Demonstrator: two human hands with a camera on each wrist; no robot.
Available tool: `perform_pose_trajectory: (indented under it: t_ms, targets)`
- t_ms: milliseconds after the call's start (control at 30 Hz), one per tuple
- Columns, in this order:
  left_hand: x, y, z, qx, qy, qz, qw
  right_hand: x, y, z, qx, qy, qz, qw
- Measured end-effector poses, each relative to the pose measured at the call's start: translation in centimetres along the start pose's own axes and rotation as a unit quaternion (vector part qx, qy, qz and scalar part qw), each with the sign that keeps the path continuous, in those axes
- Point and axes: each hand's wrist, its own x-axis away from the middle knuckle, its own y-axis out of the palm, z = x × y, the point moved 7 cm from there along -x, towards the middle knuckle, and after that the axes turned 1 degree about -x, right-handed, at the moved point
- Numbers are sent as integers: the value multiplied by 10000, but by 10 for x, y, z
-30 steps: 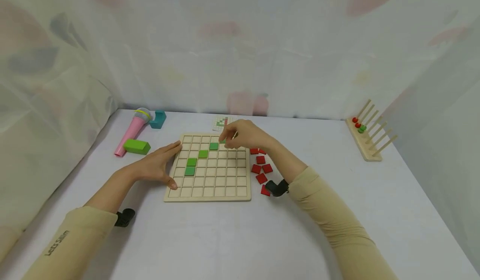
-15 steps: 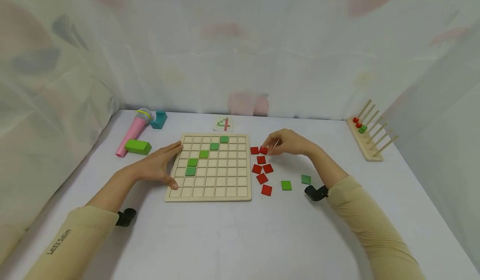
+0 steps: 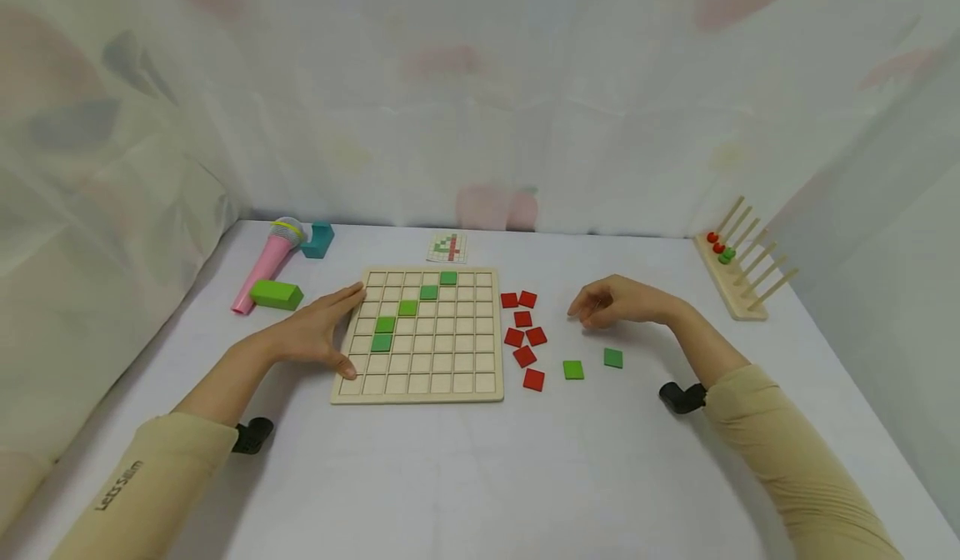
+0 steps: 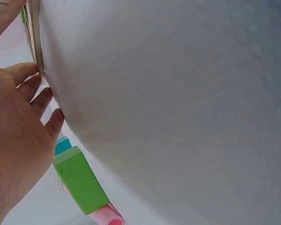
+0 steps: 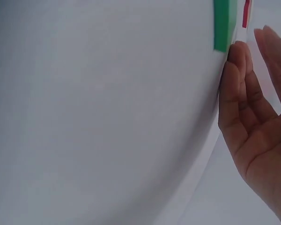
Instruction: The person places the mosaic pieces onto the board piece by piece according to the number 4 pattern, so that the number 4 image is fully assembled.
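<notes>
A square wooden grid board point(image 3: 442, 385) lies on the table, with several green tiles point(image 3: 407, 307) set in a rising diagonal of cells. My left hand point(image 3: 311, 331) rests at the board's left edge, fingers spread and thumb on the near corner area. The left wrist view shows the fingertips point(image 4: 30, 84) right at the board's side. To the right, my right hand point(image 3: 626, 302) hovers low over the table with loosely bent fingers and nothing between them. Several loose red tiles point(image 3: 522, 319) lie beside the board. Two loose green tiles, one lighter point(image 3: 573, 370) and one darker point(image 3: 613, 358), sit nearer the right hand.
Behind the board is a small printed pattern card point(image 3: 447, 248). At the back left lie a pink toy microphone point(image 3: 262, 272), a green block point(image 3: 276, 294) and a teal notched block point(image 3: 317, 240). A wooden peg rack point(image 3: 731, 281) with red and green beads stands far right.
My right hand has left the board's top row, passed over the red tiles and drawn back to the right. A green tile there is now uncovered. The left hand stays put.
</notes>
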Motion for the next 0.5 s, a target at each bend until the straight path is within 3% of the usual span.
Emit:
perform_pose_trajectory:
  t_ms: [500]
  targets:
    - [-1,2,-4,27,-42,-18,10000,10,28,-15,118,-481,-926,9945]
